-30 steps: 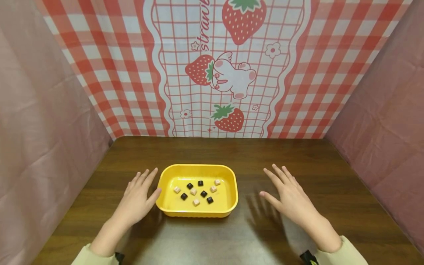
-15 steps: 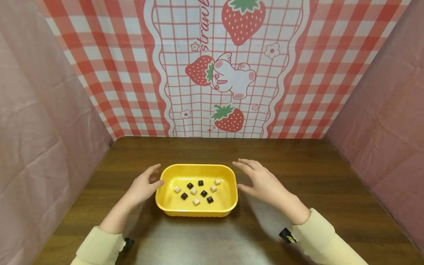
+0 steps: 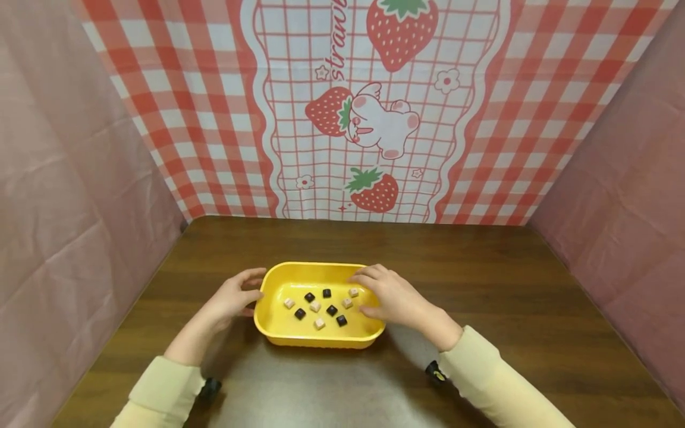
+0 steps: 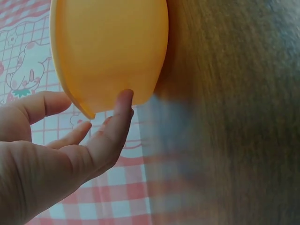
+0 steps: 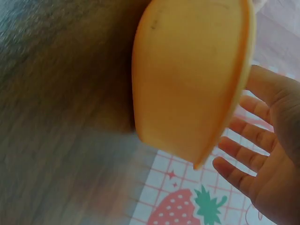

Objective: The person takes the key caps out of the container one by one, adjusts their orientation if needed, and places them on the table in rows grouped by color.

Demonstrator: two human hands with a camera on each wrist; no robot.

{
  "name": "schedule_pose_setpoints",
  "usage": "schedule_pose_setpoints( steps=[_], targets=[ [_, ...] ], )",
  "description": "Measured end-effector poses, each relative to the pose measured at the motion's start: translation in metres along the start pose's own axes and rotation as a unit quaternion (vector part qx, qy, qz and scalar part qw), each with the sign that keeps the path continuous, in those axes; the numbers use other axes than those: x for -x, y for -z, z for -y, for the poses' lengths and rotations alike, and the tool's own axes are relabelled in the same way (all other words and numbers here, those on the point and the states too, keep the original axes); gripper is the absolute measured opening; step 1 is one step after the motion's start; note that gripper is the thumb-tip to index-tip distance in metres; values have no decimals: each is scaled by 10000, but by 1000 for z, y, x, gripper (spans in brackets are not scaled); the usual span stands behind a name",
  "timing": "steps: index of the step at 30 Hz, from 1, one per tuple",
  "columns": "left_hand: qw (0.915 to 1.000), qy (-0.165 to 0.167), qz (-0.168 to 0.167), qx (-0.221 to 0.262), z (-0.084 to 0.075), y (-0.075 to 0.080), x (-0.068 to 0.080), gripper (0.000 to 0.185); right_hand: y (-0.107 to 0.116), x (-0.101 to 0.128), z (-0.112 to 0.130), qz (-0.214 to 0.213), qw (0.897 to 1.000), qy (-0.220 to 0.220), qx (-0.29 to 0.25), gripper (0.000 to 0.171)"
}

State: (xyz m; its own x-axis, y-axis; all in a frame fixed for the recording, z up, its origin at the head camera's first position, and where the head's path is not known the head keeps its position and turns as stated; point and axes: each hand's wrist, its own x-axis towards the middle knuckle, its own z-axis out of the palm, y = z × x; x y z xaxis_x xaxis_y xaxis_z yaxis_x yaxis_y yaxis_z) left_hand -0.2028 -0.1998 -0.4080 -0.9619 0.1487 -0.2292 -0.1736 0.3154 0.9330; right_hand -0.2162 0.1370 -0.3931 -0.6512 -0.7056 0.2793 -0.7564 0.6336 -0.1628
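Note:
A yellow plastic tray (image 3: 318, 342) lies on the brown table. Scattered over its floor are several small square pieces like keycaps, some black (image 3: 332, 310) and some cream (image 3: 319, 324). My left hand (image 3: 231, 300) is at the tray's left end. In the left wrist view its thumb is by the rim and one fingertip (image 4: 124, 96) meets the outer wall, the fingers loosely bent. My right hand (image 3: 398, 300) hovers over the tray's right end, its fingers spread and reaching past the rim. Nothing shows between them in the right wrist view, beside the orange-looking tray wall (image 5: 187, 93).
A red-and-white checked cloth with strawberries (image 3: 374, 193) hangs behind the table (image 3: 455, 249). Pink curtains (image 3: 80, 178) close off both sides. A black wrist device (image 3: 436, 373) sits under each cream sleeve (image 3: 487, 371).
My right hand has come in from the right, first to the tray's side, then over its rim. My left hand has turned and settled at the left end. The tray stays put.

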Motion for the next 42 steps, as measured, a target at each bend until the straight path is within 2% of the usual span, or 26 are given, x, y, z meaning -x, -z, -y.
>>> schedule_pose_setpoints(
  steps=[6, 12, 19, 30, 42],
  targets=[
    [10000, 21, -57, 46, 0, -2, -2, 55, -9, -8, 2, 92, 9996, 260, 3, 42],
    [9998, 76, -85, 139, 2, -4, 1, 53, -19, -14, 2, 287, 9992, 254, 107, 32],
    [9997, 83, -98, 201, 3, -4, 4, 53, -30, -24, 0, 279, 9973, 416, 535, 18],
    [9997, 88, -82, 193, 1, -5, 2, 53, -43, -34, -5, 670, 9854, 761, 1364, 14],
    [9997, 65, -86, 205, 0, -5, 3, 54, -49, -39, -5, 944, 9811, 659, 1557, 10]
  ],
)
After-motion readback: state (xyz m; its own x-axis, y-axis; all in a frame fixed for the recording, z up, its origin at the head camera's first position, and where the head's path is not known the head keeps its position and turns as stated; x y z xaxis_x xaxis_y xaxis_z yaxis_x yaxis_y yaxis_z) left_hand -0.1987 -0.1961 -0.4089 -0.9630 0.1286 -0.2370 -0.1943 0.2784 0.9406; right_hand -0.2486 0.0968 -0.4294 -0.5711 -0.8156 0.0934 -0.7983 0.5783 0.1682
